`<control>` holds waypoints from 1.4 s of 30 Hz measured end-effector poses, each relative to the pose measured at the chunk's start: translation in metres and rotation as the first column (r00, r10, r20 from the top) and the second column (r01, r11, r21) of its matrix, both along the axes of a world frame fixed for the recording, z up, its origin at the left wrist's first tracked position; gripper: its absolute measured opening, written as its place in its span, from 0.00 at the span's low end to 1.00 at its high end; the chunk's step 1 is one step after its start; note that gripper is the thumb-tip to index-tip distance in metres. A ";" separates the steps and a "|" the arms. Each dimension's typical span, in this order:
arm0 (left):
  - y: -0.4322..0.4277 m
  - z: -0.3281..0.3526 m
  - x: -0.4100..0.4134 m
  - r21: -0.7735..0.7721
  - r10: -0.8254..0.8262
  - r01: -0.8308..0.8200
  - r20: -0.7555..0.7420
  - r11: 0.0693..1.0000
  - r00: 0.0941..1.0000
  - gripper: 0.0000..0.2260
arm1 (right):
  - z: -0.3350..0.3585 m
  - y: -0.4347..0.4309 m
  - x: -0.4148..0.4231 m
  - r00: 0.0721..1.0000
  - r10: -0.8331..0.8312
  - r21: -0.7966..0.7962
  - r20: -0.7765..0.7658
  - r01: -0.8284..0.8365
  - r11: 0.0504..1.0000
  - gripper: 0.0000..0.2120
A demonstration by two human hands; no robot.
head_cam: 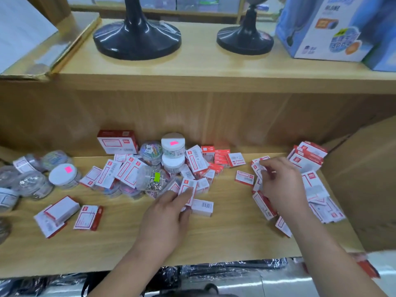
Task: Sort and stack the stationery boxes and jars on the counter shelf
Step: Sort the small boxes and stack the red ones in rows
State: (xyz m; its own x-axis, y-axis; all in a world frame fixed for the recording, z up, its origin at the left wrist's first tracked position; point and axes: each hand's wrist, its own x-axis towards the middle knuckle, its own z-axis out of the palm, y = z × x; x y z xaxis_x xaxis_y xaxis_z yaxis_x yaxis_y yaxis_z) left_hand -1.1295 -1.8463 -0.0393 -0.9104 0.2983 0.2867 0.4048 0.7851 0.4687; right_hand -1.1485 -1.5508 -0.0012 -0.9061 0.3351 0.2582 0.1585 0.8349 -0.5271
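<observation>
Nearest are the person's two forearms, reaching out over the front edge of the counter shelf (225, 236). The left hand (166, 213) lies in the middle, its fingers nearly straight and resting across a red-bordered box (189, 188) at the near edge of the central heap (128, 174). That box lies label up, its long axis running away from the person and leaning a little right. Just beside it a barcode box (202, 207) lies crosswise. The right hand (280, 185) is over the right-hand heap (317, 189), fingers curled and pinching a small box (260, 166); blur hides which way it points. The step looks like gathering like-sized boxes, and it would go best if each were turned label up and square to its neighbours before stacking, so that the stack rests flat. Sorting has barely started, since most boxes lie scattered at all angles. Farther back, two white-lidded jars (173, 146) sit one on the other beside a clear pin box (153, 177), and a third jar (64, 175) stands to the left. A larger red carton (117, 141) stands against the back panel. On the upper shelf are two black stands (137, 37) and a blue carton (321, 28).
</observation>
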 end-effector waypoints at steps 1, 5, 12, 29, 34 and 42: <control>0.000 0.004 -0.001 0.071 0.001 -0.001 0.003 0.997 1.000 0.22 | 0.004 0.001 0.002 0.999 -0.035 0.028 -0.006 0.035 0.999 0.12; 0.006 0.017 -0.007 0.348 0.045 -0.069 0.077 0.935 0.996 0.19 | 0.012 -0.015 0.013 0.999 -0.024 0.033 -0.044 0.025 0.999 0.12; 0.000 0.006 0.000 0.658 0.046 -0.243 0.301 0.713 0.952 0.22 | -0.016 -0.100 0.039 0.877 0.340 -0.278 0.339 -0.252 0.927 0.23; -0.024 0.014 0.010 0.416 0.059 -0.034 -0.047 0.909 0.997 0.16 | -0.016 -0.103 0.044 0.948 0.246 -0.508 0.203 -0.113 0.854 0.19; 0.005 0.028 0.010 0.578 -0.044 -0.006 0.072 0.816 0.996 0.12 | 0.007 -0.098 0.052 0.948 0.318 -0.601 -0.030 -0.271 0.752 0.23; 0.030 0.018 -0.011 0.393 -0.168 0.118 0.094 0.912 0.981 0.17 | 0.020 -0.046 0.061 1.000 -0.022 -0.585 0.017 0.027 0.811 0.04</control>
State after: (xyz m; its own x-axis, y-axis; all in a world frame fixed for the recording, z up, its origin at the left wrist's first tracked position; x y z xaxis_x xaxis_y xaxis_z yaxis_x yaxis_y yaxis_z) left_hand -1.1401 -1.8160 -0.0211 -0.9016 0.3177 0.2934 0.4189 0.4725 0.7754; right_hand -1.0871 -1.5972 0.0193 -0.8968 0.4423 -0.0018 0.1819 0.3652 -0.9130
